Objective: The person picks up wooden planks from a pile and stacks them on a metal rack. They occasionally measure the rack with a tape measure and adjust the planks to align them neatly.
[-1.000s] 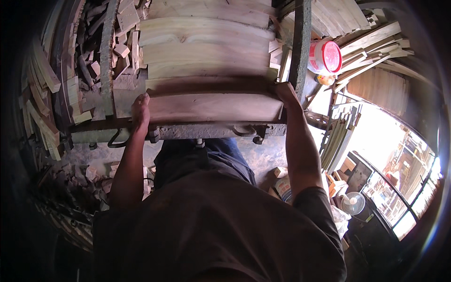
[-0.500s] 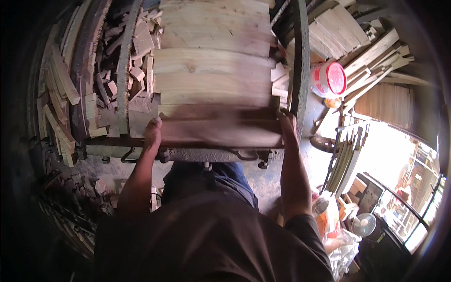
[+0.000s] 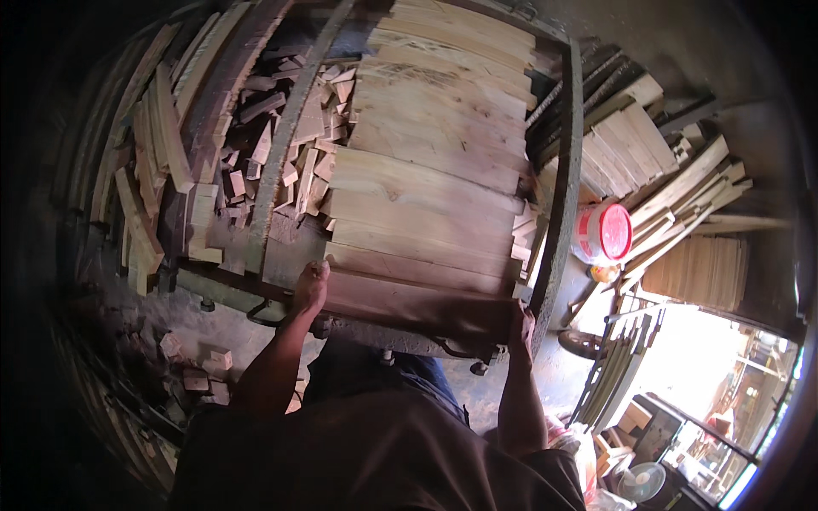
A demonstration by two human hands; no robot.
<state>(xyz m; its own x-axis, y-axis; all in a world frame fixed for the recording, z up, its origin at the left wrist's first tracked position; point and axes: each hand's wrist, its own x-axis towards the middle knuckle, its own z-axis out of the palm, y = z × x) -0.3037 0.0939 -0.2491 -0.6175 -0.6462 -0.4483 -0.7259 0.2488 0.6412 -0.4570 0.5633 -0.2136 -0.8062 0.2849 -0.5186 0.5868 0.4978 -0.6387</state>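
Note:
A wooden board (image 3: 417, 303) lies along the near edge of a frame, in shadow, at the near end of a row of pale planks (image 3: 417, 200) laid edge to edge. My left hand (image 3: 312, 287) is closed on the board's left end, with the thumb uppermost. At the other end, my right hand (image 3: 521, 325) grips the board, its fingers partly in shadow. The board appears to touch the plank beyond it. Under my hands runs the frame's metal front bar (image 3: 375, 334), which has bolts and a curved handle.
Metal rails (image 3: 558, 187) flank the planks. Offcuts (image 3: 298, 170) heap up on the left, beside long stacked strips (image 3: 170, 136). Rightward stand a white bucket with a red lid (image 3: 615, 231), more lumber (image 3: 673, 213), leaning strips (image 3: 626, 362) and a fan (image 3: 641, 483).
The view has turned and tilted, so the planks sit slanted and lower in it. Both hands keep hold of the board's ends, and the board now looks settled against the row.

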